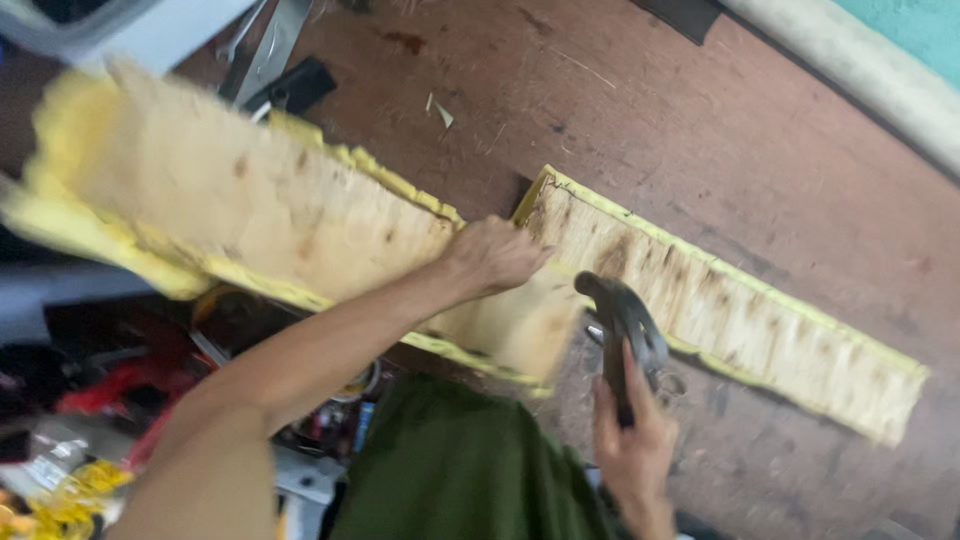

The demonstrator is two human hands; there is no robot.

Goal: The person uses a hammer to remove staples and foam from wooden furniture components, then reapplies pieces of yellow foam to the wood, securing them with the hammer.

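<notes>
**A:** What did the head camera show of the two hands?

**B:** The left hand lay knuckles-up on the upper edge of a pale wooden board with yellow-painted edges. The fingers were curled over that edge, gripping it. The board's left end was lifted and blurred, so its exact tilt could not be told.

**A:** And the other one?

**B:** The right hand was closed around the dark handle of a hammer, thumb pointing up along it. The curved metal head sat just at the gap between the gripped board and a second board.

**A:** Where was that second board?

**B:** It lay flat on the reddish-brown table, running from the middle of the frame down to the right (same pale face, same yellow edging, with dark streaks near its left end). Its left end was just beside the left hand; whether the two boards touched there was hidden by the hand and the hammer.

**A:** Anything else around?

**B:** A green garment filled the lower middle, below the boards. To the lower left there was a blurred clutter of red and yellow items, too soft to name. Near the top left some metal tools lay on the table, and a pale strip ran along the table's far right edge.
</notes>
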